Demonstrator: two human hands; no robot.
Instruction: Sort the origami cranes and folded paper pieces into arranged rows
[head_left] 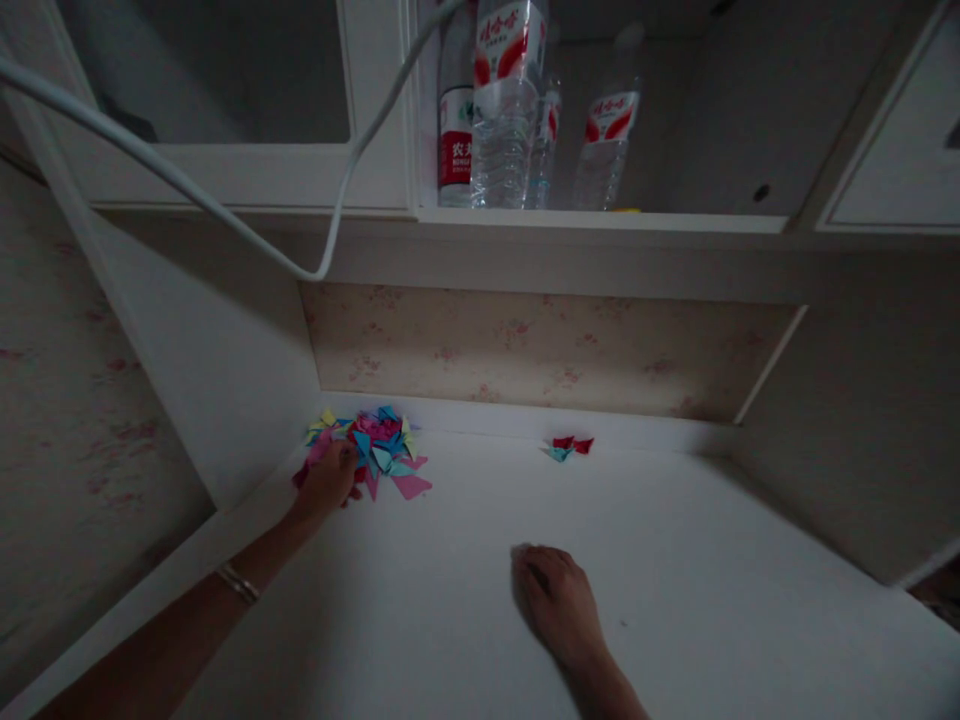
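1. Folded paper pieces (386, 445) in pink, blue, yellow and red lie heaped at the far left of a white surface (420, 590), well beyond the right hand (559, 600).
2. Nearest, at lower centre-right, that right hand rests on the surface with its fingers curled inward; its fingertips are hidden, so whether they are apart or together cannot be told.
3. From the lower left, an arm with a pale bracelet (238, 583) stretches forward.
4. At its end, the left hand (330, 475) is at the left side of the heap, fingers bent down; whether they are clamped on a piece cannot be told.
5. Near the back edge, right of the heap and well apart from it, sits a small red and teal paper cluster (570, 447).
6. Behind is flowered wallpaper (540, 345).
7. Above it, clear plastic bottles (510, 130) stand in an open cabinet, and a white cable (217, 205) loops across at upper left.
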